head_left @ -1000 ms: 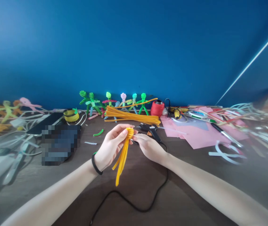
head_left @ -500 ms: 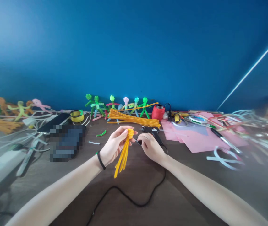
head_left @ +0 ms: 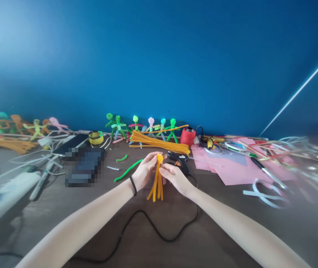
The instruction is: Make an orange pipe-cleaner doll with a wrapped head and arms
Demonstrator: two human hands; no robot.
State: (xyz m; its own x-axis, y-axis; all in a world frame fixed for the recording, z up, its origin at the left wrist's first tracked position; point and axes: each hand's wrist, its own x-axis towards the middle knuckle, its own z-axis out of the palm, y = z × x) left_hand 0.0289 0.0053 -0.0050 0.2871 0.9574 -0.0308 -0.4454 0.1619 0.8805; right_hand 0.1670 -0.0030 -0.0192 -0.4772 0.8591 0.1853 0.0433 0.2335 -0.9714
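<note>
My left hand [head_left: 144,172] and my right hand [head_left: 174,175] meet over the brown table and both pinch an orange pipe-cleaner bundle [head_left: 157,182]. The bundle has a coiled knob at the top between my fingertips, and several loose strands hang down from it. A black glue gun [head_left: 179,159] lies just behind my right hand, its black cord [head_left: 159,232] looping toward me between my forearms. A green pipe cleaner [head_left: 127,170] lies on the table just left of my left hand.
A sheaf of orange pipe cleaners [head_left: 159,143] lies behind, with pipe-cleaner figures [head_left: 136,126] along the blue wall. A red thread spool [head_left: 188,136], pink paper [head_left: 226,163], tape and tools fill the right. Cables, a phone and a blurred dark item [head_left: 84,167] lie at the left.
My right hand came off the glue gun side and closed onto the orange bundle's top beside my left hand. The long green pipe cleaner now shows left of my hands.
</note>
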